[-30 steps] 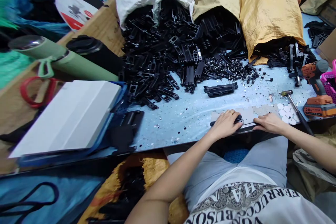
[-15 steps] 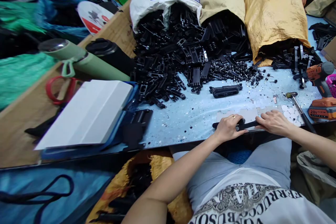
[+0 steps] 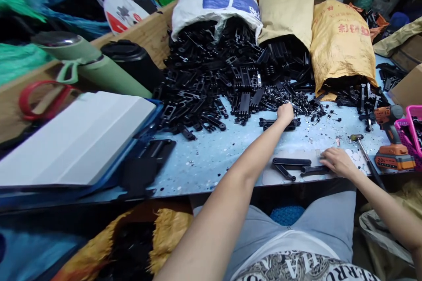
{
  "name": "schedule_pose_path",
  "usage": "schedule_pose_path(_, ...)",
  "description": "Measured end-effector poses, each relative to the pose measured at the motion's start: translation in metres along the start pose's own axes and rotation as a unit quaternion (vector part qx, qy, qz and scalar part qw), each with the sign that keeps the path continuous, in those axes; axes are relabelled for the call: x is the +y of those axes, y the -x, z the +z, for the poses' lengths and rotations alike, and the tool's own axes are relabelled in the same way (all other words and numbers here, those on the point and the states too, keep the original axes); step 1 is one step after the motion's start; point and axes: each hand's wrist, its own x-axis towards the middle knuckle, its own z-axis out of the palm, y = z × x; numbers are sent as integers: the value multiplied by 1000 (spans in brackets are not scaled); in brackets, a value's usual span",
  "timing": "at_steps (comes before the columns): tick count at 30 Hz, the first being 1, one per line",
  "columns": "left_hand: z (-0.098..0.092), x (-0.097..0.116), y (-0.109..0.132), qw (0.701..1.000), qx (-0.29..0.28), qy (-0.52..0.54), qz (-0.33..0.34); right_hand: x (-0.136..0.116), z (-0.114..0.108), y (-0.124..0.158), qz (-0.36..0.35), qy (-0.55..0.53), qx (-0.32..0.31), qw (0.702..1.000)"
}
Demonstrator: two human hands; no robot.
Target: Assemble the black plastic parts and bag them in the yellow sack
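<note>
My left hand (image 3: 285,113) reaches far across the blue table (image 3: 211,158). Its fingers curl down at the edge of a scatter of small black pins (image 3: 305,107), just above an assembled black plastic part (image 3: 278,124); what they pinch is hidden. My right hand (image 3: 336,161) rests flat near the table's front edge, fingers spread on the end of a long black plastic strip (image 3: 313,169). Two more black strips (image 3: 286,163) lie on a grey card beside it.
A big heap of black plastic parts (image 3: 217,79) spills from a white sack (image 3: 214,0) and two tan sacks (image 3: 339,44). An orange drill (image 3: 391,140), a hammer (image 3: 364,151) and a pink basket (image 3: 413,127) sit right. A white box (image 3: 72,140), green flask (image 3: 89,70) and red scissors (image 3: 42,101) lie left.
My left hand let go of the black part at the front edge and reached forward to the pins by the heap. The right hand stayed put. The camera tilted up slightly.
</note>
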Motion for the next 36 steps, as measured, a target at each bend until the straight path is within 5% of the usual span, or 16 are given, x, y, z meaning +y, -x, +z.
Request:
schedule_pose_path(6,-17,-5,31,999,12,34,10,48,-3,-99,214,21,65,975)
schedule_pose_path(10,-37,-30,97,994,28,106,-17,64,9,-131,209,6,12,978)
schedule_pose_path(13,-43,-49,156,975,51,208,-67,67,14,-126,195,-3,-2,981)
schedule_pose_path(17,-39,-54,195,986,99,135,-28,68,12,-106,170,-7,-9,985)
schedule_pose_path(22,-33,-50,201,989,101,-35,102,61,9,-77,160,-94,71,980)
schedule_pose_path(26,-28,-57,206,973,72,-138,171,31,-7,-53,211,-237,129,940)
schedule_pose_path(30,-24,-63,208,964,78,-160,199,-13,-32,-41,176,-338,23,924)
schedule_pose_path(36,-21,-64,206,955,104,-169,219,-54,-47,-52,102,-130,-53,985)
